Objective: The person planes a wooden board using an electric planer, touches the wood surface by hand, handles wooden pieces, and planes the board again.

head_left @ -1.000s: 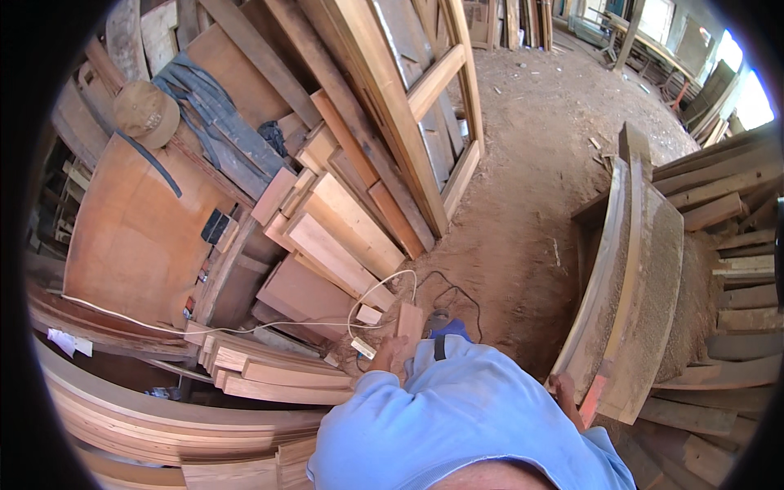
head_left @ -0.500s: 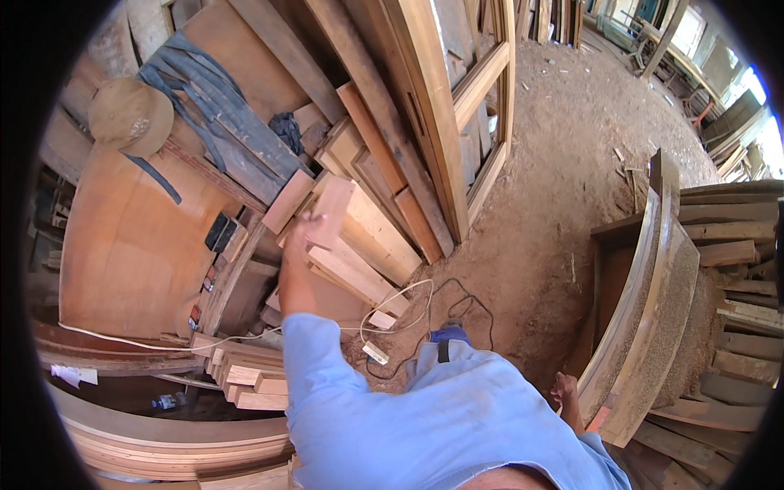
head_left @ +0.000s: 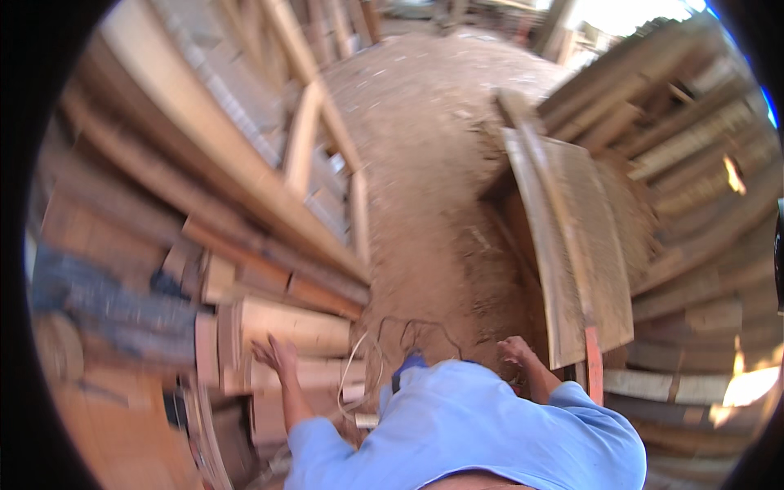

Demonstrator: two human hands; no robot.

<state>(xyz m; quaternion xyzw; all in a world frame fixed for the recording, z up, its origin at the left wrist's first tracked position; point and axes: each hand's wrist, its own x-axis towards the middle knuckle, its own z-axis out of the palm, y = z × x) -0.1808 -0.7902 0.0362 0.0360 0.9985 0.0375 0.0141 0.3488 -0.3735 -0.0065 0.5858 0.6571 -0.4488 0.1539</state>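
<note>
My left hand (head_left: 278,356) is open, its fingers spread, beside a stack of pale wooden blocks (head_left: 298,328). It holds nothing. A shorter reddish block (head_left: 207,349) stands at the left end of that stack. My right hand (head_left: 514,350) hangs over the dirt floor, left of the long wooden workbench (head_left: 592,245), and appears apart from it. Its fingers look loosely bent, but motion blurs them and I cannot make out anything in them.
Long boards and a wooden frame (head_left: 304,139) lean on the left. A pale cord (head_left: 347,384) and a dark cord (head_left: 408,321) lie ahead of my body. Stacked planks (head_left: 694,269) fill the right, and a red piece (head_left: 594,367) sits at the workbench's near end.
My view has swung to the right. My left hand has let go of the wooden block it held and drawn back from it. My right hand has moved forward, away from the workbench's near end.
</note>
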